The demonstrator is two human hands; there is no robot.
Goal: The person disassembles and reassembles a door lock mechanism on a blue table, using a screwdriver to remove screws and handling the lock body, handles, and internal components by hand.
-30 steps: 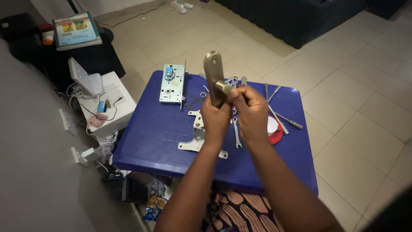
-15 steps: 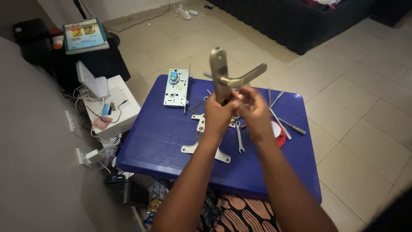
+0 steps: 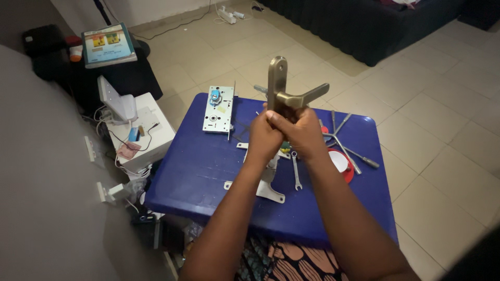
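Hands together, up above blue table (image 3: 198, 171). Left hand (image 3: 263, 138) closed round bottom of door handle plate (image 3: 277, 83); right hand (image 3: 302, 132) closed too, pressed against left, gripping same plate. Plate stands upright, lever (image 3: 307, 96) pointing right. Both arms stretched forward, wrists close. Step looks like fitting or turning lever part; next move needs firm grip, small twist. Lock case (image 3: 219, 109) lies left of hands, spanner (image 3: 296, 171) just under them, red lid (image 3: 344, 164) right.

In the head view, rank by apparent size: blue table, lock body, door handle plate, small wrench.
1. blue table
2. door handle plate, though held nearer the camera, and lock body: too alike to rank
3. small wrench
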